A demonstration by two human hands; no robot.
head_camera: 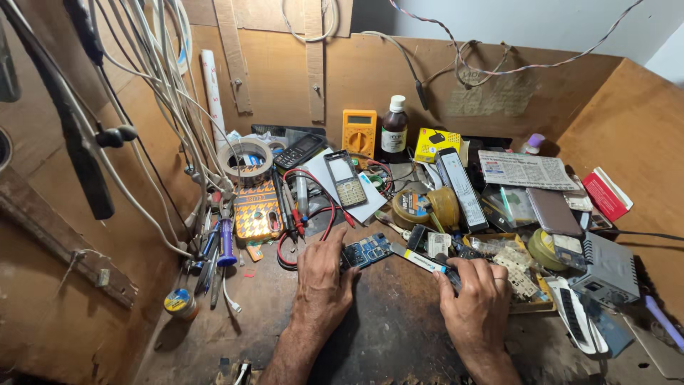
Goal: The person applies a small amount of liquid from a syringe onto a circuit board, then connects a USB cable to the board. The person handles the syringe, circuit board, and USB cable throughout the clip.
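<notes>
Nearest to us, our two hands rest on the dark, scuffed workbench (399,314). Our left hand (322,274) presses its fingertips onto a small blue circuit board (367,250), which lies flat on the bench just beyond the knuckles, near the middle of the scene; we are pinning it down rather than lifting it. Our right hand (476,292) is closed around the handle of a screwdriver (420,261), whose shaft slants left toward the board, its tip just beside the board's right edge.

We judge the board to be light, thin and stiff, yet fragile: its small parts and solder joints could suffer under a slipping tip. It is best held by its bare edges or corners, with flat pressure from the fingers.

Farther off, a red test lead (313,224) curls on the left near an orange patterned phone case (257,210). A keypad phone (345,178) lies on white paper, an orange multimeter (359,131) and a brown bottle (394,130) stand against the far wall, and a tray of small parts (516,274) sits right.
</notes>
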